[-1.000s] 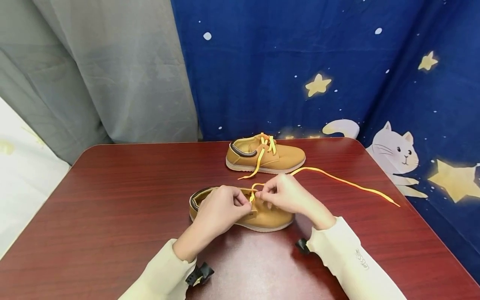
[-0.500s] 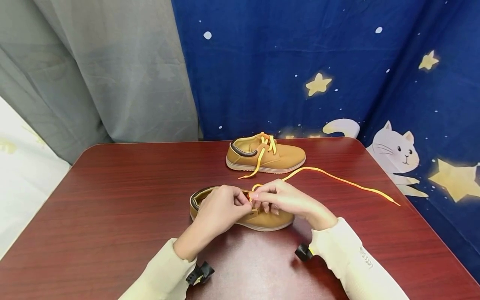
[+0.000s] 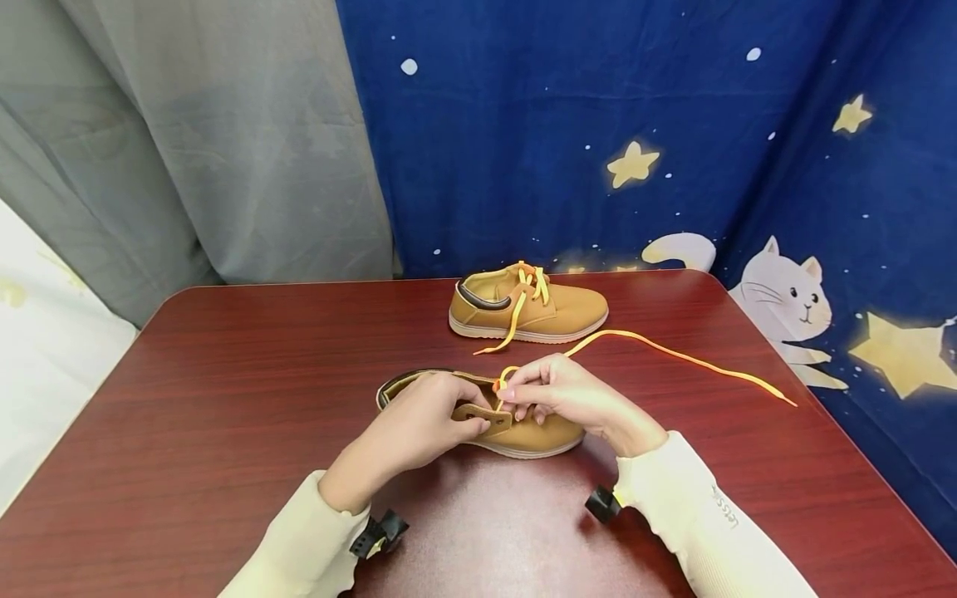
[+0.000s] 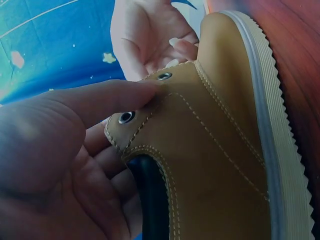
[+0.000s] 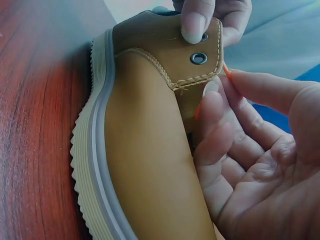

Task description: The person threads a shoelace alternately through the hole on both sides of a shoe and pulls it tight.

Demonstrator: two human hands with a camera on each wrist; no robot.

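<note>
A tan lace-up shoe [image 3: 549, 436] lies near the table's middle, toe to the right. My left hand [image 3: 414, 423] grips its near eyelet flap [image 5: 210, 70], thumb outside beside the metal eyelets and fingers inside the opening. Over the tongue, my right hand [image 3: 576, 399] pinches a yellow-orange shoelace [image 3: 691, 358] between thumb and fingers, close to the flap's front corner. In the right wrist view a short orange stretch of lace shows at those fingertips. The lace's long free end runs right across the table. In the left wrist view the right fingers sit behind the flap.
A matching tan shoe [image 3: 579, 314], laced in yellow with one end hanging down its side, stands behind near the back edge. All this rests on a dark red wooden table [image 3: 247, 399]. Grey and blue star-patterned curtains [image 3: 523, 149] hang behind it.
My left hand has shifted from beside the lace back onto the near flap, uncovering its eyelets. My right hand has come left and pinches the lace close to the flap.
</note>
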